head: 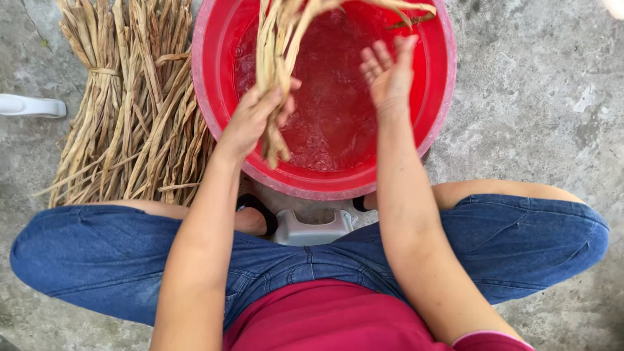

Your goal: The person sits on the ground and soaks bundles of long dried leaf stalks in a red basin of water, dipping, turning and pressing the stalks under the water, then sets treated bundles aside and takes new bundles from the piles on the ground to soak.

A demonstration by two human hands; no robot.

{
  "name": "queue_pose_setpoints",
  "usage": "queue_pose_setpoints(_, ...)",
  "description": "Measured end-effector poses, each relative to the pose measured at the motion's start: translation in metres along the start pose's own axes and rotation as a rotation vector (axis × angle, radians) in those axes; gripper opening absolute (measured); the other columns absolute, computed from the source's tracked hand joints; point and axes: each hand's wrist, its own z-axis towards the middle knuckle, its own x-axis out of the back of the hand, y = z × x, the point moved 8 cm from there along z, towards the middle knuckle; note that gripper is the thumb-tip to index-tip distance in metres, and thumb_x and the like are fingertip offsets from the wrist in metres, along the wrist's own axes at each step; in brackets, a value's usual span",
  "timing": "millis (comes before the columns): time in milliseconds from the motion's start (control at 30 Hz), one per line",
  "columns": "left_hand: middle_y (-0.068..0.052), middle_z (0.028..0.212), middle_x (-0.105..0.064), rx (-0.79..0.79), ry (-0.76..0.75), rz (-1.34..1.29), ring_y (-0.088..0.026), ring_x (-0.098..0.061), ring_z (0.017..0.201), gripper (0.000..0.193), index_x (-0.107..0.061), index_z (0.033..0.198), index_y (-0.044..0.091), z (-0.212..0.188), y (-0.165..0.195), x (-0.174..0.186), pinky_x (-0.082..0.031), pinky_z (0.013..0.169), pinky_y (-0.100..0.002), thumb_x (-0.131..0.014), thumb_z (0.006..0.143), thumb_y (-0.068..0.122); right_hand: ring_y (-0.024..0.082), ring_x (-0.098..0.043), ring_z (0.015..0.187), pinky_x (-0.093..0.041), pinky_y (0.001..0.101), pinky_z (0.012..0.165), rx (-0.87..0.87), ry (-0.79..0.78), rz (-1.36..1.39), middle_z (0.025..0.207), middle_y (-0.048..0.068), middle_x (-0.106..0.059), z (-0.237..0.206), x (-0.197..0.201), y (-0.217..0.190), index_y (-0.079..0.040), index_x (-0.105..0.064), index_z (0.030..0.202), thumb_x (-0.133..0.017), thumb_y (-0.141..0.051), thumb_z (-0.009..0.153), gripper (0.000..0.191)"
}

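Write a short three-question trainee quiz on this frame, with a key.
1. True or false: the left hand grips a bunch of dried stalks over the red basin.
2. Which is the right hand? A) open, palm showing B) closed on a cloth C) out of view
3. Where do the tied dried bundles lie?

Key
1. True
2. A
3. On the concrete floor, beside the basin on the person's left.

Left hand clenched; right hand open
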Motion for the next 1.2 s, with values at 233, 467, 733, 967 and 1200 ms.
queue_pose_setpoints(233,-0.017,0.117,-0.073,0.366,0.247,0.833,-0.03,-0.07,0.11,0.038,-0.071,0.127,0.008,0.035,-0.151,0.114,-0.053,0.095,-0.04,-0.072,0.092,0.024,0.019,-0.069,0.101,-0.057,0.0379,0.082,-0.425,-0.297,-0.901,0.122,0.004,-0.072,-0.068,-0.002,0.165,-0.012,-0.06,0.141,-0.062,-0.034,0.097,0.049)
queue_pose_setpoints(467,-0.019,0.101,-0.074,0.78,0.175,0.8,-0.038,-0.079,0.094,0.042,-0.066,0.122,0.006,0.027,-0.172,0.123,-0.062,0.071,-0.047,-0.077,0.09,0.031,0.014,-0.064,0.085,-0.055,0.0331,0.071,-0.384,-0.544,-1.232,0.102,0.003,-0.073,-0.081,-0.042,0.201,-0.017,-0.057,0.143,-0.072,-0.031,0.094,0.053)
queue_pose_setpoints(733,-0.014,0.11,-0.074,0.601,0.338,0.479,-0.029,-0.073,0.096,0.036,-0.069,0.119,0.01,0.017,-0.157,0.071,-0.058,0.076,-0.051,-0.076,0.085,0.02,0.018,-0.076,0.087,-0.064,0.0364,0.079,-0.593,-0.438,-0.736,0.098,0.005,-0.077,-0.098,0.004,0.175,-0.008,-0.072,0.111,-0.073,-0.012,0.092,0.019)
queue_pose_setpoints(967,-0.016,0.109,-0.076,0.444,0.291,0.75,-0.027,-0.075,0.1,0.041,-0.069,0.118,0.01,0.032,-0.144,0.065,-0.059,0.092,-0.045,-0.078,0.079,0.018,0.017,-0.065,0.083,-0.054,0.0344,0.069,-0.423,-0.55,-1.256,0.096,0.002,-0.076,-0.096,-0.002,0.163,-0.01,-0.073,0.112,-0.077,-0.023,0.095,0.021)
queue_pose_setpoints(1200,-0.019,0.113,-0.074,0.559,0.377,0.781,-0.031,-0.075,0.101,0.043,-0.071,0.12,0.007,0.033,-0.142,0.07,-0.062,0.088,-0.043,-0.074,0.079,0.02,0.015,-0.071,0.08,-0.058,0.0323,0.07,-0.549,-0.408,-0.959,0.094,0.002,-0.077,-0.087,0.006,0.158,-0.013,-0.073,0.11,-0.07,-0.012,0.089,0.021)
